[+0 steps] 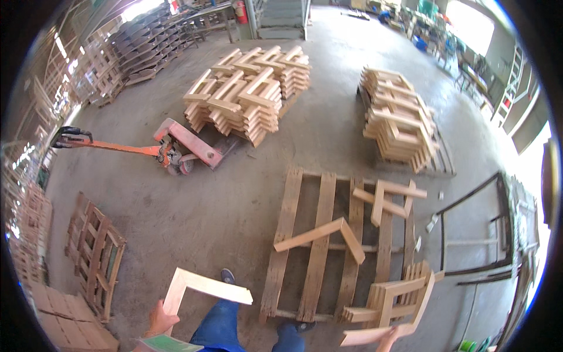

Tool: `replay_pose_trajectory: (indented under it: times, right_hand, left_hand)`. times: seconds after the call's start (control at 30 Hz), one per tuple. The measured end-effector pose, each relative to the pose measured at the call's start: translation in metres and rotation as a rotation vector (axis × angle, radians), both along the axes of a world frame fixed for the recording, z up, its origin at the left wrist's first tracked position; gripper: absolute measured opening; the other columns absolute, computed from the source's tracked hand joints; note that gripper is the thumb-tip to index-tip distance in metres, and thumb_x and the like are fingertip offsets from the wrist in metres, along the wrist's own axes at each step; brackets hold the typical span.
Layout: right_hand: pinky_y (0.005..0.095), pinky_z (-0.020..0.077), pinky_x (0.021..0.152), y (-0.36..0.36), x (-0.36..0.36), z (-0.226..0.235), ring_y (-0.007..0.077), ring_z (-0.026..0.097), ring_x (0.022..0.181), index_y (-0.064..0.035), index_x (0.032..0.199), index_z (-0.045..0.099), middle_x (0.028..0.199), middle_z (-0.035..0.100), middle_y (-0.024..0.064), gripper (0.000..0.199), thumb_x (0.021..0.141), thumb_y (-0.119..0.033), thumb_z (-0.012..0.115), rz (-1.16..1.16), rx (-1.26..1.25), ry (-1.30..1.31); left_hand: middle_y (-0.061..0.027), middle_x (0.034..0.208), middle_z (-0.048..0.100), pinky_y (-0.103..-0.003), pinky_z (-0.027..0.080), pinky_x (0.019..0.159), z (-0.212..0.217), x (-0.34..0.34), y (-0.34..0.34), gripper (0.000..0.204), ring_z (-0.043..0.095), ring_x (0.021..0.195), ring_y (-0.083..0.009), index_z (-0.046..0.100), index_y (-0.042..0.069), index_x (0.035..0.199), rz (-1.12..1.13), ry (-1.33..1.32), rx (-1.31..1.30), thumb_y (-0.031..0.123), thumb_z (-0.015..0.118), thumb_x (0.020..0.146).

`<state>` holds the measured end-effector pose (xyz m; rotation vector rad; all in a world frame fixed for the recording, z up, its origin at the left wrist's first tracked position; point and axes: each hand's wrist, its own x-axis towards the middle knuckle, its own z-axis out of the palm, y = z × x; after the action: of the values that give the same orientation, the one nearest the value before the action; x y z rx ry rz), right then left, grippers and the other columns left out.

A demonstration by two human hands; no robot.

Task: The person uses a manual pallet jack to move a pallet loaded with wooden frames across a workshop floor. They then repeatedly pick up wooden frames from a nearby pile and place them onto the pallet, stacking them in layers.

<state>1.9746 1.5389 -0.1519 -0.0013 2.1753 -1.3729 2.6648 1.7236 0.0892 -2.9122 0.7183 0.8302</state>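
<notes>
**Two L-shaped frame pieces in hand beside the pallet**

Left hand (pixel 159 321) grips the lower leg of a pale L-shaped wooden frame piece (pixel 202 286), held up over the concrete floor (pixel 176 211). Right hand (pixel 387 340) clasps a second angled pale wood piece (pixel 384 328) at the frame's bottom edge, beside a small stack of like pieces (pixel 393 296). Judged rigid, light, rough-edged; best held near the corner joint. Weathered slatted pallet (pixel 319 246) lies just ahead, loose pieces scattered on it. Orange pallet jack (pixel 176 149) stands well apart.

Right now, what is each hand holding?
Left hand: closed on an L-shaped wooden piece.
Right hand: holding a stack of wooden pieces.
</notes>
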Motion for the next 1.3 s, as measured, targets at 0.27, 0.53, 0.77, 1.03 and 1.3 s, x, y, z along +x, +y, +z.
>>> replay_pose_trajectory:
  times: [0.27,0.53,0.77,1.03,1.3]
  right_hand:
    - [0.0442,0.0435,0.084,0.028,0.231,0.063,0.0286,0.053,0.098,-0.0054,0.114,0.051,0.111,0.055,0.0119,0.047,0.078,-0.035,0.056,-0.019,0.045,-0.205]
    - [0.0442,0.0444,0.081,0.0,0.338,0.083,0.0296,0.055,0.095,-0.0075,0.107,0.053,0.108,0.057,0.0117,0.043,0.08,-0.041,0.054,0.046,-0.015,-0.385]
    - [0.0453,0.0451,0.071,-0.083,0.396,0.108,0.0302,0.056,0.086,-0.0076,0.096,0.053,0.094,0.059,0.011,0.038,0.069,-0.033,0.059,0.086,0.017,-0.333]
    - [0.0508,0.0421,0.079,-0.208,0.479,0.096,0.0306,0.054,0.092,-0.013,0.105,0.055,0.103,0.059,0.0092,0.043,0.069,-0.038,0.056,0.101,0.142,-0.361]
    - [0.0484,0.0427,0.088,-0.401,0.548,0.074,0.0304,0.055,0.098,-0.0138,0.104,0.056,0.108,0.06,0.0093,0.043,0.071,-0.04,0.058,0.201,0.125,-0.576]
  left_hand:
    - [-0.0256,0.11,0.058,-0.046,0.043,0.091,-0.021,0.16,0.044,0.087,0.055,0.104,-0.0405,0.041,-0.004,0.122,0.258,0.105,-0.101,0.033,0.075,0.051]
    - [-0.0251,0.101,0.061,-0.046,0.046,0.083,-0.019,0.268,0.037,0.075,0.059,0.094,-0.0416,0.044,-0.001,0.118,0.34,0.031,-0.345,0.031,0.071,0.056]
    - [-0.0224,0.101,0.061,-0.045,0.046,0.082,-0.02,0.309,-0.032,0.071,0.059,0.095,-0.0403,0.043,0.002,0.12,0.405,0.027,-0.436,0.027,0.07,0.059]
    - [-0.0202,0.102,0.062,-0.045,0.046,0.082,-0.009,0.362,-0.164,0.07,0.061,0.094,-0.0375,0.043,0.003,0.12,0.419,0.008,-0.431,0.027,0.07,0.06]
    - [-0.0199,0.104,0.062,-0.043,0.046,0.083,-0.002,0.42,-0.309,0.071,0.061,0.095,-0.0356,0.044,0.002,0.12,0.427,0.084,-0.564,0.027,0.072,0.061]
